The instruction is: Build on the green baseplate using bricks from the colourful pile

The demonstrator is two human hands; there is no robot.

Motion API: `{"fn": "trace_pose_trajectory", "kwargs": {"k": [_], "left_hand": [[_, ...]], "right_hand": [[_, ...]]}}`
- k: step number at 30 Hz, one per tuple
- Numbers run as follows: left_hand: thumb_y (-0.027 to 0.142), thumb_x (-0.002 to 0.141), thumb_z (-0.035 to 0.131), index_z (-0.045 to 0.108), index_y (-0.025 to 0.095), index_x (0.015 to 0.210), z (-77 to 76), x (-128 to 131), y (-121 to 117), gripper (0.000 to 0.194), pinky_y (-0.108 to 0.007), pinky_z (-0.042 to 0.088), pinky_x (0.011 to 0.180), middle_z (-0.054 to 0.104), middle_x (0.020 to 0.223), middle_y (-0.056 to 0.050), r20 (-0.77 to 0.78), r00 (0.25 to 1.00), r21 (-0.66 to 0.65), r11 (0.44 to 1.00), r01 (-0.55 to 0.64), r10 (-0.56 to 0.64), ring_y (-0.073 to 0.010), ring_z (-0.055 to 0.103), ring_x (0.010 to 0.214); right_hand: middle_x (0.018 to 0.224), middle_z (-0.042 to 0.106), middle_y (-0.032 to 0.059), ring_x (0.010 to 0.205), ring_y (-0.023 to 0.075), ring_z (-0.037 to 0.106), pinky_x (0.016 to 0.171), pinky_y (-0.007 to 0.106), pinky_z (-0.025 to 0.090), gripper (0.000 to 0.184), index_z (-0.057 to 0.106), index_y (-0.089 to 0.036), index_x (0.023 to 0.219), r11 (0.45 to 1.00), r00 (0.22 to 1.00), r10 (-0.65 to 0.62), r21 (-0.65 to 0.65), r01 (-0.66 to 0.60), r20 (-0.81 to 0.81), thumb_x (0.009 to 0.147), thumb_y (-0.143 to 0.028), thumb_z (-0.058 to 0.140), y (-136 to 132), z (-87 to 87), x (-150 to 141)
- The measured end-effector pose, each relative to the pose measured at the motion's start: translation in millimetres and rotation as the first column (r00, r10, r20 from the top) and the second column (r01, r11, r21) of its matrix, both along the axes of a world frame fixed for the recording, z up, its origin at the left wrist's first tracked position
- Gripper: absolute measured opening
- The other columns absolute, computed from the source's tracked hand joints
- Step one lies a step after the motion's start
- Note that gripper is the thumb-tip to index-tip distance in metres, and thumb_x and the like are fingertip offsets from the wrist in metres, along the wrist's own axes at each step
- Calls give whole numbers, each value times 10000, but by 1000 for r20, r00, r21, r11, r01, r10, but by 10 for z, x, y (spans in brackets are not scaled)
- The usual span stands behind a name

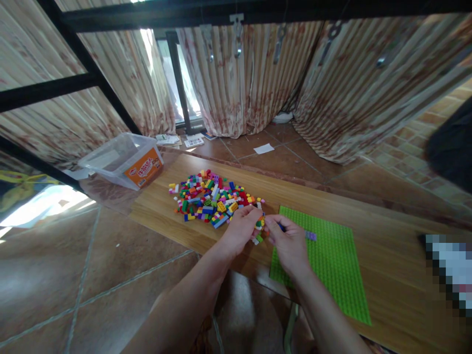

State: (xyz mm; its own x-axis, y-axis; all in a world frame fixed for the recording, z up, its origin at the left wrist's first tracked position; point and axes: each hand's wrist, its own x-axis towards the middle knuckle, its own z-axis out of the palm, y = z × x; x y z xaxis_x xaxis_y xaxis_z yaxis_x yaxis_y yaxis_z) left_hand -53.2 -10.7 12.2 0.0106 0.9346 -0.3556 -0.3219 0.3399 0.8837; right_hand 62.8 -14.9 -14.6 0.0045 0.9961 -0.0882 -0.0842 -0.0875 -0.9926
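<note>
A loose heap of small multicoloured toy bricks (206,201) lies on the wooden table. At its right end my left hand (241,228) is closed, thumb and fingers pinched near a few yellow and green bricks (260,222); what it grips is mostly hidden. Close beside it, my right hand (289,241) is closed too, with a dark blue brick (282,227) showing between its fingers. Under and beyond the right hand lies a green studded baseplate (337,268). A light purple brick (311,236) sits on that plate, just right of my knuckles.
A clear plastic tub (125,157) with an orange label stands past the table's left end. The wooden table (398,275) runs to the right, where a pixelated object (452,270) lies. Papers (264,148) and long curtains (243,88) are behind.
</note>
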Motion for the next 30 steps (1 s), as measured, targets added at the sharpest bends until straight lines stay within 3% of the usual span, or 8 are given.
{"fn": "trace_pose_trajectory", "kwargs": {"k": [3,7,10,14,18,23,30], "left_hand": [[314,723,551,463,181,608,4,4,-4,198,-184,168,374,436,462,66,-5,1000,6,1000,0,0,-34,297,344],[331,723,553,451,182,583,0,-51,15,229,-184,160,375,398,437,67,-5,1000,24,1000,-10,11,-36,283,342],[321,712,557,449,183,595,-14,-119,45,210,-177,141,378,379,438,71,14,996,3,996,-93,93,-37,272,345],[313,695,566,490,175,622,-49,-174,72,173,-170,188,382,411,464,63,-38,985,-18,985,-171,170,-44,320,363],[303,720,533,518,166,634,-70,-173,73,163,-173,219,382,430,482,50,-79,985,14,988,-154,155,-53,349,376],[308,743,519,524,164,626,-70,-150,55,186,-180,220,380,416,485,52,-83,995,40,998,-53,57,-52,336,368],[279,730,527,562,162,669,-80,-130,50,137,-178,210,376,454,515,44,-112,993,54,998,-33,39,-56,364,375]], "right_hand": [[576,553,-31,432,60,360,392,205,257,354,674,-160,719,1000,998,-2,-12,1,-64,696,-507,738,-6,-20,-12],[630,631,-2,484,96,468,432,219,356,322,726,-164,779,999,997,-27,39,24,76,740,-483,703,12,-79,-4],[808,741,46,677,179,631,630,304,508,310,762,-187,912,991,968,-21,130,-12,250,784,-450,661,29,-128,4],[1009,761,77,904,243,689,856,395,510,302,757,-205,1013,971,904,3,213,-104,427,824,-404,628,13,-154,-3],[1018,759,82,894,234,694,838,378,514,322,743,-194,1056,970,893,7,213,-115,450,853,-399,600,-13,-133,-11],[914,751,56,790,191,672,737,319,521,377,711,-179,1096,971,944,40,211,-115,329,838,-439,624,-12,-85,-11],[865,743,59,736,179,647,685,295,492,304,731,-173,942,979,961,63,169,-111,271,817,-435,640,8,-76,0]]}}
